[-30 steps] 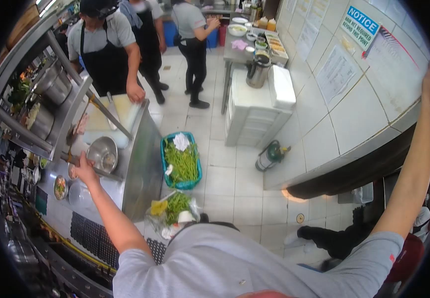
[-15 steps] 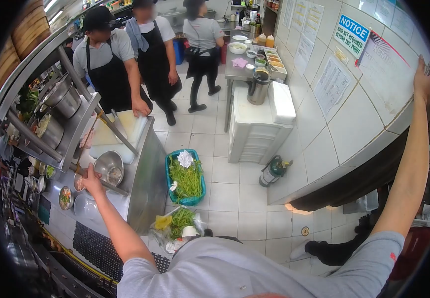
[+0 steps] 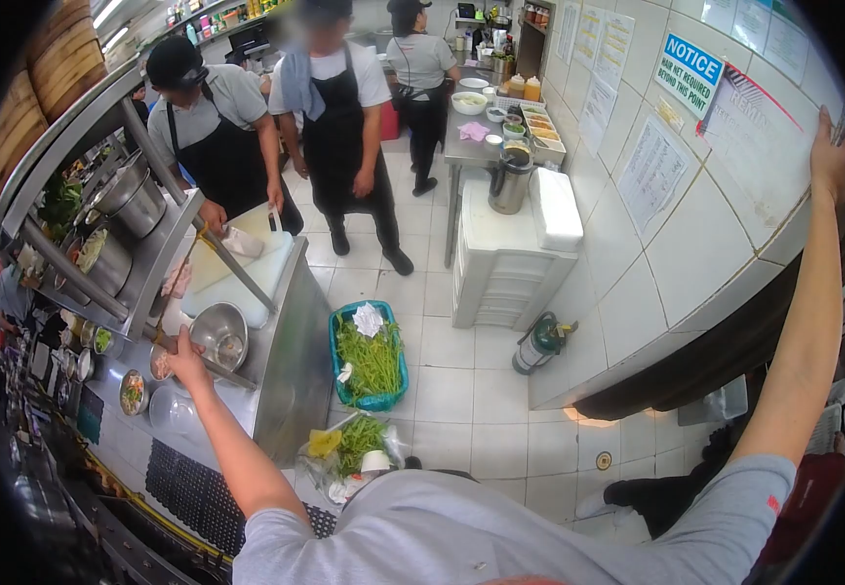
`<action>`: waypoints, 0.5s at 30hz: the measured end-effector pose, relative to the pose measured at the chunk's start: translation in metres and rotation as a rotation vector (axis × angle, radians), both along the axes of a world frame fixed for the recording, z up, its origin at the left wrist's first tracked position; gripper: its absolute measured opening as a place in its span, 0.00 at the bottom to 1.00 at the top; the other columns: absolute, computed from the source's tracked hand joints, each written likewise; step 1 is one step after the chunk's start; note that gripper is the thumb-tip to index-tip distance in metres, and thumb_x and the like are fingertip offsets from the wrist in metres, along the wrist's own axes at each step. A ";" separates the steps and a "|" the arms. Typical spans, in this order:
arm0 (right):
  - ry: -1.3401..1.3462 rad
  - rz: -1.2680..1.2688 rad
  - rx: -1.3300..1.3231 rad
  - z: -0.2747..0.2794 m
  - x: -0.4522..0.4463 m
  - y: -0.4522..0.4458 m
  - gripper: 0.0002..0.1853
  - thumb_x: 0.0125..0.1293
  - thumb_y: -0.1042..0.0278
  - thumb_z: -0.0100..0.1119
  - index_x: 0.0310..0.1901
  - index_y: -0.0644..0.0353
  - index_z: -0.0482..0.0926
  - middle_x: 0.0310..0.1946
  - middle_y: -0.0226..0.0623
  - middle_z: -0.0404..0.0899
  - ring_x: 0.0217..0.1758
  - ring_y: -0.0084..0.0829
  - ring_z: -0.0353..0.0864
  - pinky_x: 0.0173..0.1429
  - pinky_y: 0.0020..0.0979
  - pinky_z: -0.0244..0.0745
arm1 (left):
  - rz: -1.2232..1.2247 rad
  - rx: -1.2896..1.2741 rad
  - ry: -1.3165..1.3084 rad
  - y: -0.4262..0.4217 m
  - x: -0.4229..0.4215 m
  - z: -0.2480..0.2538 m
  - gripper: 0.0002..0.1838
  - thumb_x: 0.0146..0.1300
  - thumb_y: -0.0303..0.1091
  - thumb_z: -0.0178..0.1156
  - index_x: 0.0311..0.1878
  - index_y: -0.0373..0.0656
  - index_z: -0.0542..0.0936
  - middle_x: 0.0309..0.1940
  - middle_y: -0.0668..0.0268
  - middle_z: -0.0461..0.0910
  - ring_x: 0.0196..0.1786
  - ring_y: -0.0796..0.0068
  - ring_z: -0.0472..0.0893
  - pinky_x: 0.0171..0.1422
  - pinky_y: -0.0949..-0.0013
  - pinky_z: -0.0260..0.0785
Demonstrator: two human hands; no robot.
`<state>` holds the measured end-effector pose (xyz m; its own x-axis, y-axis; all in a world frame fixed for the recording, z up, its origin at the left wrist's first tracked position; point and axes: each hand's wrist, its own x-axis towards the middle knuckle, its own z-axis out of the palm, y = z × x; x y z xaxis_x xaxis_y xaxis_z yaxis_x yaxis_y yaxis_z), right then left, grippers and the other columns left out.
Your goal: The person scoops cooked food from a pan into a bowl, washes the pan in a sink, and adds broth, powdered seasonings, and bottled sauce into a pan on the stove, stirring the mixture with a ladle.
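My left hand [image 3: 186, 363] is closed around the metal rail [image 3: 232, 374] of the shelf rack at the counter, with one finger pointing up. Close behind it a steel mixing bowl [image 3: 219, 336] sits on the counter with a little food inside. A clear plastic bowl [image 3: 173, 409] and a small bowl of chopped food [image 3: 133, 392] are beside the hand. Far to the right, my right hand [image 3: 834, 161] is raised at the edge of the tiled wall [image 3: 725, 244]. Its fingers curl around something metallic that I cannot make out.
Several co-workers stand ahead; one [image 3: 217, 146] works at a white cutting board [image 3: 256, 255]. A teal basket of greens [image 3: 371, 356], a bag of greens [image 3: 359, 444] and a green cylinder [image 3: 541, 343] stand on the floor. White drawers [image 3: 510, 258] carry a steel jug [image 3: 511, 180].
The co-worker at the board has brought both hands over it and bends lower. The middle co-worker has stepped nearer, and the farthest has shifted right. My hands stay in place.
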<state>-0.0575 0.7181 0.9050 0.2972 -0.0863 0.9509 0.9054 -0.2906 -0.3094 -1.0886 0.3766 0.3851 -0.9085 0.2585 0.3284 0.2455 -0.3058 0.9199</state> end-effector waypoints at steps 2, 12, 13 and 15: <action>0.015 0.048 -0.012 -0.001 -0.003 -0.002 0.50 0.68 0.12 0.50 0.78 0.43 0.75 0.77 0.43 0.78 0.78 0.53 0.77 0.78 0.56 0.73 | -0.005 0.001 0.005 0.000 -0.001 0.000 0.14 0.76 0.36 0.70 0.33 0.45 0.77 0.20 0.73 0.69 0.23 0.80 0.68 0.32 0.71 0.66; 0.050 -0.034 -0.059 0.006 0.020 0.006 0.55 0.66 0.13 0.54 0.80 0.52 0.72 0.78 0.50 0.75 0.80 0.55 0.74 0.80 0.57 0.70 | 0.042 -0.063 0.050 0.002 -0.011 -0.009 0.21 0.76 0.40 0.70 0.26 0.47 0.74 0.18 0.73 0.69 0.20 0.78 0.67 0.27 0.67 0.65; 0.104 -0.131 -0.141 0.014 0.031 0.018 0.53 0.67 0.17 0.57 0.79 0.56 0.74 0.76 0.53 0.76 0.79 0.55 0.75 0.79 0.55 0.71 | 0.099 -0.177 0.129 0.000 -0.020 -0.016 0.21 0.75 0.42 0.69 0.25 0.46 0.76 0.18 0.71 0.71 0.19 0.77 0.68 0.27 0.66 0.63; -0.057 0.021 -0.027 0.001 -0.016 -0.014 0.40 0.73 0.32 0.62 0.71 0.60 0.74 0.60 0.58 0.83 0.62 0.60 0.84 0.64 0.60 0.79 | 0.365 -0.736 0.525 -0.001 -0.060 -0.050 0.16 0.78 0.40 0.61 0.53 0.38 0.90 0.30 0.50 0.84 0.35 0.52 0.82 0.43 0.45 0.74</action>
<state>-0.0734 0.7039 0.9060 0.2437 -0.0548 0.9683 0.9275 -0.2786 -0.2492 -1.1487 0.3761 0.3354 -0.7577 0.2924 0.5834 0.6442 0.4781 0.5971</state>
